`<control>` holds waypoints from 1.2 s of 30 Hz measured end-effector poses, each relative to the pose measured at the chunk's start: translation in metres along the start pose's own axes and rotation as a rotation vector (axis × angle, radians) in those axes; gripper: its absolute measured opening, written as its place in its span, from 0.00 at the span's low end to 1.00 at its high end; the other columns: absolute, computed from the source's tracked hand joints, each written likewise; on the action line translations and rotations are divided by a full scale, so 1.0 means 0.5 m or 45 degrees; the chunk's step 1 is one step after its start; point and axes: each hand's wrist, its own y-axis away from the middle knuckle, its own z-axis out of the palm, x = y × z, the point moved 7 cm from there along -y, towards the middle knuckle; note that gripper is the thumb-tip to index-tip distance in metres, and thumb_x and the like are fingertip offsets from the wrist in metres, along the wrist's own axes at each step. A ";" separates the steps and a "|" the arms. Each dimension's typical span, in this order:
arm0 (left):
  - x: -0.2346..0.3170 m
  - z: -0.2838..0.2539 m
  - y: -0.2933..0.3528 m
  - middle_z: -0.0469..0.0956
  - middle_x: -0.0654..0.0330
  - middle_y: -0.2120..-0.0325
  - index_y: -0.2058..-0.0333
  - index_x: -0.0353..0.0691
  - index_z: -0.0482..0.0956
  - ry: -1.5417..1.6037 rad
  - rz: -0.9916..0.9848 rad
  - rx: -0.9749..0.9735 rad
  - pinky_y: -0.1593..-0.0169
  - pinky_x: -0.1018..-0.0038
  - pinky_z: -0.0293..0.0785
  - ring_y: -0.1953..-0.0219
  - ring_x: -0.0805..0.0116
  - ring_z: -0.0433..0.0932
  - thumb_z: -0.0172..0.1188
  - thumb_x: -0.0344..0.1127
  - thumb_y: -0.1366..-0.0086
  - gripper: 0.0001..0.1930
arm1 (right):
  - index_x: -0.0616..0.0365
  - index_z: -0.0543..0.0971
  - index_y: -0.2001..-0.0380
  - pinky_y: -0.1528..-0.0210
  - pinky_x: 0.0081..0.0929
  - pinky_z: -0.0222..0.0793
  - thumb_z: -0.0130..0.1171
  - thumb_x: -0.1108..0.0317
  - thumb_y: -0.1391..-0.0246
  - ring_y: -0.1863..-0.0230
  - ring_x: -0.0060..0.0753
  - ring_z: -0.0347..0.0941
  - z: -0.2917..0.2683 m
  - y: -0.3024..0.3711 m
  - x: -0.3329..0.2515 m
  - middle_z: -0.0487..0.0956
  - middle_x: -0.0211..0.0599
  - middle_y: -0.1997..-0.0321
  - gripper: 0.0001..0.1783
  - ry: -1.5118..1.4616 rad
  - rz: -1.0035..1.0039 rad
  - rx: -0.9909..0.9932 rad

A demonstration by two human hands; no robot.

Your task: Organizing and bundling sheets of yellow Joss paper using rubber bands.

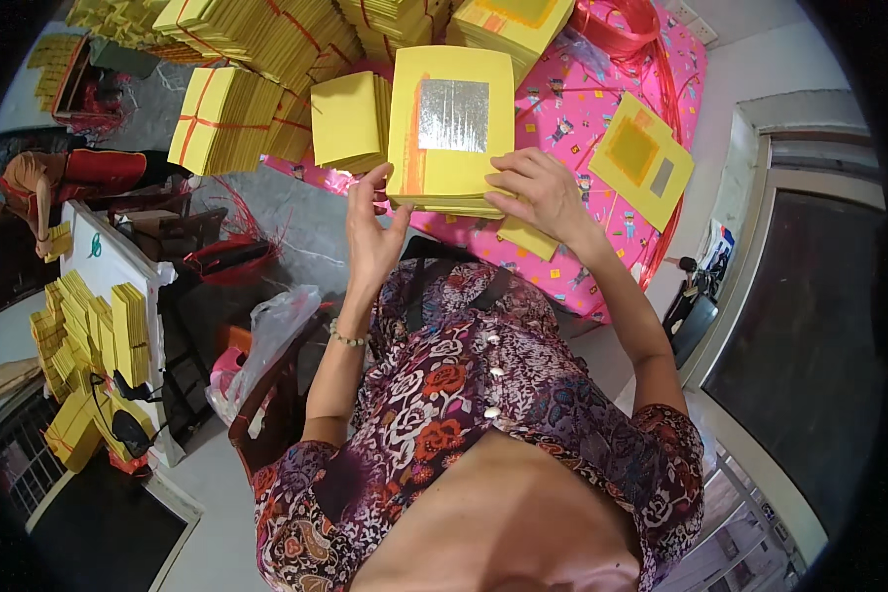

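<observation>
In front of me is a stack of yellow joss paper [454, 173], its top sheet bearing a silver foil rectangle and an orange stripe. My left hand [373, 227] is at its near left corner, fingers bent against the side and thumb at the near edge. At the near right corner, my right hand [541, 194] curls its fingers over the edge, gripping the stack; its thumb is mostly hidden. Partly beneath that hand lies a yellow piece [529, 238]. A shorter yellow stack [345, 118] stands just left of the paper I hold.
Red-tied yellow bundles [217, 118] crowd the far left of the pink patterned tablecloth [548, 123]. A yellow sheet [641, 163] lies at right, near red plastic ribbon [617, 35]. Further left, a person [79, 187] handles yellow paper at a white table [109, 242].
</observation>
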 end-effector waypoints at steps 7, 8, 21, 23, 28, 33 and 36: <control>-0.002 0.000 -0.005 0.72 0.56 0.63 0.49 0.38 0.71 0.063 -0.020 0.017 0.58 0.71 0.71 0.63 0.65 0.72 0.64 0.27 0.48 0.25 | 0.55 0.83 0.75 0.56 0.32 0.70 0.65 0.63 0.54 0.59 0.36 0.73 -0.005 -0.004 0.015 0.79 0.33 0.61 0.07 -0.169 0.157 -0.006; -0.003 -0.001 -0.005 0.73 0.57 0.63 0.50 0.38 0.72 0.073 -0.038 0.022 0.59 0.71 0.71 0.64 0.66 0.72 0.65 0.28 0.48 0.24 | 0.55 0.83 0.74 0.57 0.32 0.70 0.64 0.64 0.53 0.59 0.36 0.73 -0.006 -0.005 0.018 0.79 0.34 0.62 0.07 -0.220 0.183 -0.001; 0.015 -0.010 -0.016 0.72 0.65 0.67 0.55 0.40 0.76 -0.078 0.044 0.026 0.65 0.79 0.68 0.69 0.76 0.68 0.71 0.35 0.50 0.23 | 0.57 0.82 0.74 0.58 0.32 0.69 0.61 0.63 0.50 0.61 0.38 0.73 -0.013 -0.015 0.022 0.79 0.35 0.63 0.09 -0.307 0.234 -0.073; 0.026 -0.013 -0.021 0.72 0.64 0.68 0.56 0.40 0.76 -0.124 0.060 0.024 0.65 0.78 0.69 0.69 0.74 0.68 0.71 0.36 0.50 0.22 | 0.57 0.83 0.72 0.57 0.31 0.69 0.61 0.64 0.50 0.59 0.37 0.74 -0.010 -0.014 0.028 0.80 0.36 0.62 0.08 -0.317 0.257 -0.105; 0.050 -0.017 -0.034 0.71 0.59 0.64 0.58 0.42 0.76 -0.172 0.079 -0.065 0.58 0.71 0.69 0.63 0.65 0.69 0.72 0.38 0.52 0.22 | 0.57 0.83 0.70 0.57 0.30 0.71 0.61 0.65 0.49 0.59 0.36 0.77 -0.012 -0.019 0.028 0.81 0.37 0.62 0.08 -0.316 0.276 -0.131; 0.125 -0.008 -0.043 0.66 0.54 0.50 0.57 0.47 0.76 -0.670 0.461 -0.020 0.46 0.59 0.60 0.47 0.52 0.61 0.73 0.44 0.56 0.26 | 0.58 0.82 0.67 0.59 0.27 0.73 0.60 0.66 0.48 0.60 0.37 0.78 -0.021 -0.020 0.030 0.81 0.39 0.64 0.08 -0.383 0.450 -0.192; 0.146 0.022 -0.062 0.71 0.56 0.51 0.56 0.48 0.76 -0.660 0.613 -0.137 0.46 0.61 0.61 0.49 0.55 0.66 0.69 0.39 0.54 0.23 | 0.58 0.82 0.66 0.60 0.27 0.73 0.60 0.66 0.48 0.60 0.37 0.78 -0.033 -0.026 0.019 0.81 0.39 0.62 0.09 -0.368 0.397 -0.160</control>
